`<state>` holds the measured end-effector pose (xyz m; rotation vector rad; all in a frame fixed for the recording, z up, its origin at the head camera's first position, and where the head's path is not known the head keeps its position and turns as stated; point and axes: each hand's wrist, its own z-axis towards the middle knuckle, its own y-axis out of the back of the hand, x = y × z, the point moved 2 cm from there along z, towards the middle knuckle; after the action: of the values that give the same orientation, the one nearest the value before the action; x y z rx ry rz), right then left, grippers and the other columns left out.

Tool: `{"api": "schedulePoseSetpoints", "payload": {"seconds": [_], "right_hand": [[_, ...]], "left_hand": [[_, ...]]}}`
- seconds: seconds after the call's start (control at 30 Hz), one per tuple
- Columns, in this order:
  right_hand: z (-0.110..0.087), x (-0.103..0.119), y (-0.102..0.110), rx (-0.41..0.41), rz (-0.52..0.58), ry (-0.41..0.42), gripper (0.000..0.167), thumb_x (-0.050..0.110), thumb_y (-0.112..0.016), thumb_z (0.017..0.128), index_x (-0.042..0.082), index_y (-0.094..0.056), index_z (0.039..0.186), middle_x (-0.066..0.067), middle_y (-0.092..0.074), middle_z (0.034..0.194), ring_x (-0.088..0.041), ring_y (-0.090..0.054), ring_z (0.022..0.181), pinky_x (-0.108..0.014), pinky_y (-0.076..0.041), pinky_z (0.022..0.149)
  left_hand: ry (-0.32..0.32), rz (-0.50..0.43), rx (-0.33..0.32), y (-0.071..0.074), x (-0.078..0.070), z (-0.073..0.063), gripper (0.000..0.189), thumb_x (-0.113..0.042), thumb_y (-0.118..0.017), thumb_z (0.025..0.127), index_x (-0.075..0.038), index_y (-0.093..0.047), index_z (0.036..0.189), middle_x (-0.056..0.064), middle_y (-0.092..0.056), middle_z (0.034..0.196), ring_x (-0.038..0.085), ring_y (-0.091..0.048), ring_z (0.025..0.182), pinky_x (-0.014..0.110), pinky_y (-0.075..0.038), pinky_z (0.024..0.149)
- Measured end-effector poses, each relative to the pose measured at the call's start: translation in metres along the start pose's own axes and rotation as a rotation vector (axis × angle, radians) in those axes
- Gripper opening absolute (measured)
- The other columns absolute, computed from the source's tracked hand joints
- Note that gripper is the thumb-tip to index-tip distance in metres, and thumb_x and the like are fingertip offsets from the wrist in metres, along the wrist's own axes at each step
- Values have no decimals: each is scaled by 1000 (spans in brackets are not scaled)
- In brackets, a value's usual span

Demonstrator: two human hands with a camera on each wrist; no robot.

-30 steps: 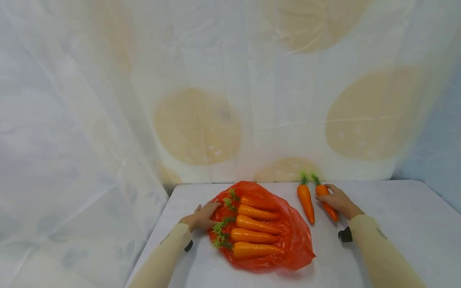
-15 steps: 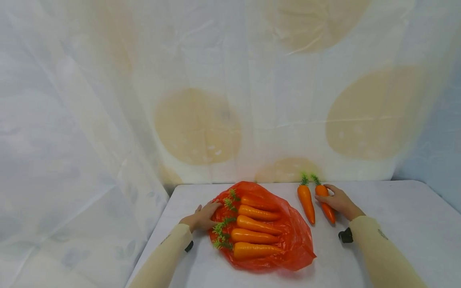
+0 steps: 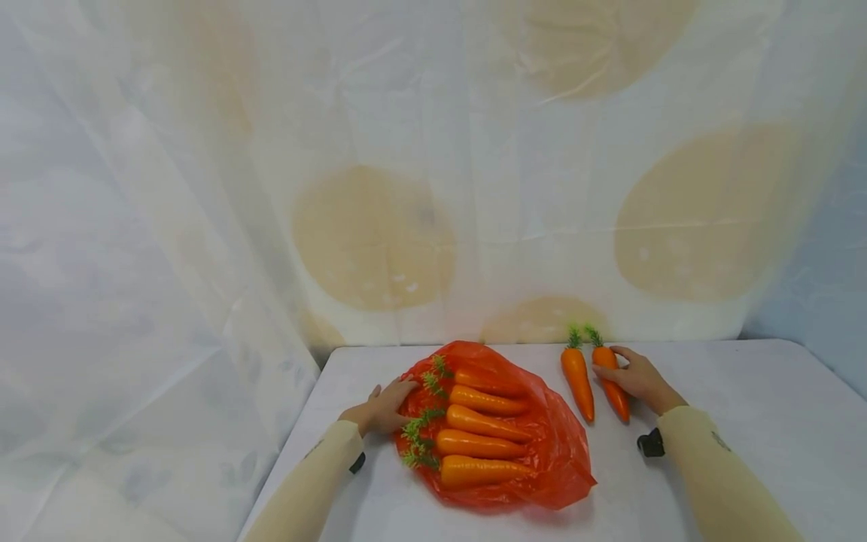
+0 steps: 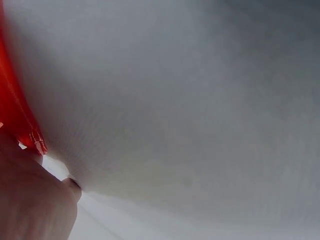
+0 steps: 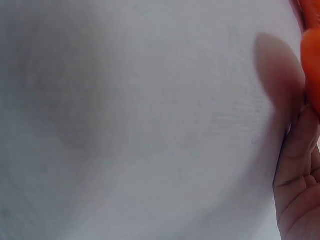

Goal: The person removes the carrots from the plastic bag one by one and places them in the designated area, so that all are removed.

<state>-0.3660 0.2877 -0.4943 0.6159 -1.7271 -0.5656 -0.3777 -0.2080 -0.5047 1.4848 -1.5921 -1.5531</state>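
Observation:
A crumpled red plastic bag (image 3: pixel 555 452) lies on the table, with several orange carrots (image 3: pixel 482 444) on it in a row, their green tops to the left. My left hand (image 3: pixel 381 410) rests on the bag's left edge, fingers spread beside the leafy tops. In the left wrist view, its fingers meet the red film (image 4: pixel 17 107). To the right of the bag, my right hand (image 3: pixel 640 379) grips a carrot (image 3: pixel 615 395) from the right side, thumb and fingers about its upper part. Another carrot (image 3: pixel 577 382) lies just left of that one, tops close together.
The white table (image 3: pixel 759 444) ends at the back against a pale curtain (image 3: pixel 528 248) with tan round patches. More white sheeting (image 3: pixel 135 316) hangs on the left. A dark wrist device (image 3: pixel 651 443) sits under the right sleeve.
The carrot in my right hand has swung slightly, its tip shifting left toward the neighbouring carrot. My left hand and the bag stay where they were.

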Motion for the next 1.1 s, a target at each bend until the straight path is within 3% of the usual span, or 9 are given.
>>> {"api": "schedulePoseSetpoints", "payload": {"seconds": [0.27, 0.6, 0.73, 0.87, 0.97, 1.1], "right_hand": [[1, 1, 1, -4, 18, -27, 97, 58, -60, 92, -9, -20, 150, -38, -38, 138, -48, -48, 116, -58, -48, 100], [7, -6, 0, -13, 8, -64, 98, 60, -61, 91, -9, -22, 149, -38, -38, 138, -49, -47, 116, -59, -48, 100], [2, -2, 3, -6, 4, -54, 100, 61, -58, 91, -12, -19, 148, -40, -36, 139, -50, -46, 118, -60, -45, 102], [-2, -2, 7, -15, 2, -46, 103, 65, -49, 93, -14, -13, 148, -42, -31, 141, -52, -46, 120, -62, -43, 103], [-5, -4, 10, -84, -81, 3, 102, 66, -44, 95, -15, -14, 148, -44, -31, 139, -53, -48, 116, -63, -45, 99], [-8, -6, 14, -228, -304, 120, 101, 68, -46, 93, -11, -20, 149, -46, -25, 140, -59, -41, 117, -71, -41, 96]], "left_hand": [[8, -8, 5, 3, -3, -3, 77, -48, -68, 89, -20, -34, 153, 7, -30, 161, 33, -17, 152, 65, -5, 120], [13, -8, 6, -5, 7, 11, 79, -50, -68, 89, -24, -32, 153, 3, -29, 162, 29, -15, 153, 65, -2, 120], [6, -14, 10, -2, 2, 7, 79, -49, -68, 89, -22, -32, 153, 6, -29, 162, 32, -15, 153, 66, -2, 119], [6, -8, 6, -5, 7, 11, 79, -51, -67, 89, -22, -32, 154, 5, -28, 163, 31, -15, 153, 65, -2, 120], [10, -9, 6, -7, 11, 14, 80, -53, -67, 88, -24, -32, 154, 3, -28, 163, 30, -14, 153, 65, -2, 120], [13, -14, 11, -7, 13, 16, 80, -52, -68, 88, -24, -32, 154, 3, -29, 162, 30, -14, 153, 65, -2, 120]]}}
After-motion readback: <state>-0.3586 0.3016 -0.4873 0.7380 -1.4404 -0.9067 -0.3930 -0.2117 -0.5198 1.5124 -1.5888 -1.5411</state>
